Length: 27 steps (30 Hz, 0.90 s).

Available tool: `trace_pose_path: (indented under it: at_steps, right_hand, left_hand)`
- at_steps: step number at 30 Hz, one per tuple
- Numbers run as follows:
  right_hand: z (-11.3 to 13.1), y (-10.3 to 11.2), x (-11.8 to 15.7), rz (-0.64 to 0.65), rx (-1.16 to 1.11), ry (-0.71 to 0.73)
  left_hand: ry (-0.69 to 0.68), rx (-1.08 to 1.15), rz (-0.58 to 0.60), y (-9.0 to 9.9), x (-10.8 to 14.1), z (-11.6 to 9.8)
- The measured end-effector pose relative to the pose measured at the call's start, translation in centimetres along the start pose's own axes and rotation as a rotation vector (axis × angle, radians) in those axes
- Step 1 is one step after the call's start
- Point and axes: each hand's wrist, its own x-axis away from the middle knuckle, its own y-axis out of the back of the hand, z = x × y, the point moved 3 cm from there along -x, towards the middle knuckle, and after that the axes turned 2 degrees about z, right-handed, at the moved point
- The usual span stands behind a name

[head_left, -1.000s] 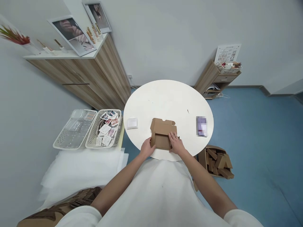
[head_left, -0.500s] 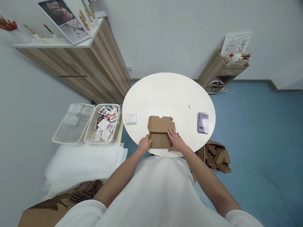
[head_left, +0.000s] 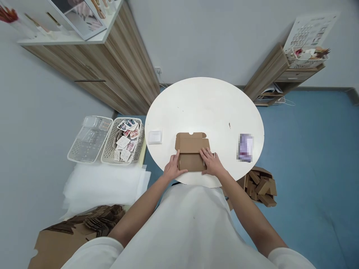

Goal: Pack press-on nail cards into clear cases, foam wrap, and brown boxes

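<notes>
A brown cardboard box (head_left: 193,161) lies open near the front edge of the round white table (head_left: 202,104), its lid flap spread toward the back. At its left side is my left hand (head_left: 172,168), thumb and fingers apart along the box wall. My right hand (head_left: 212,163) rests on the box's right side, with its fingers spread over the edge. A clear plastic case (head_left: 155,137) lies at the table's left. On the right is a purple item (head_left: 245,148), blurred by pixels.
Left of the table stand a basket of cards (head_left: 137,149), a basket of clear cases (head_left: 73,152) and white sheets (head_left: 103,185). Flat cardboard (head_left: 56,244) is at lower left. A carton of folded boxes (head_left: 262,186) stands on the floor at right.
My left hand has opened from its grip on the box's left edge and lies along that side. My right hand has shifted slightly on the right side. The camera view has shifted.
</notes>
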Motion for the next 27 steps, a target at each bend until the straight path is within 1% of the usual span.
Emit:
trace_pose_path:
  at_steps: [4, 7, 8, 10, 11, 13, 14, 16, 17, 19, 22, 24, 27]
  right_hand:
    - [-1.0, 0.6, -0.5, 0.003, -0.023, 0.056]
    - [-1.5, 0.8, -0.3, -0.008, -0.056, 0.069]
    - [-1.6, 0.9, -0.1, -0.034, -0.078, 0.067]
    - [-2.0, 0.8, 0.6, -0.127, -0.17, 0.024]
    - [-2.4, 0.7, 1.0, -0.188, -0.248, -0.024]
    - [-3.4, 0.1, 2.0, -0.3, -0.479, -0.181]
    - [-4.0, -0.4, 2.5, -0.334, -0.625, -0.277]
    - [-4.8, -1.5, 3.0, -0.346, -0.916, -0.424]
    - [-4.9, -1.9, 3.1, -0.342, -1.033, -0.458]
    - [-4.8, -2.3, 2.7, -0.353, -1.172, -0.454]
    - [-4.1, -2.1, 1.7, -0.404, -1.242, -0.42]
    - [-3.5, -2.1, 0.9, -0.388, -1.248, -0.419]
    - [-2.9, -2.3, 0.4, -0.365, -1.119, -0.468]
  left_hand:
    - [0.001, -0.058, 0.095, 0.3, -2.0, -1.1]
    - [-0.022, -0.078, 0.123, 0.2, -2.7, -1.5]
    - [-0.024, -0.087, 0.122, 0.1, -2.8, -1.6]
    - [-0.016, -0.103, 0.116, -0.2, -2.9, -1.7]
    - [-0.013, -0.108, 0.114, -0.3, -3.0, -1.7]
    - [-0.011, -0.108, 0.111, -0.6, -3.0, -1.9]
    - [-0.011, -0.102, 0.106, -0.8, -3.0, -1.9]
    - [-0.007, -0.075, 0.091, -1.0, -3.0, -1.9]
    - [-0.003, -0.059, 0.082, -1.0, -3.0, -1.9]
    - [0.007, -0.029, 0.066, -1.1, -2.9, -1.8]
    - [0.003, -0.016, 0.055, -1.3, -2.8, -1.7]
    - [-0.016, -0.025, 0.062, -1.3, -2.8, -1.7]
    - [-0.05, -0.03, 0.08, -1.2, -2.9, -1.8]
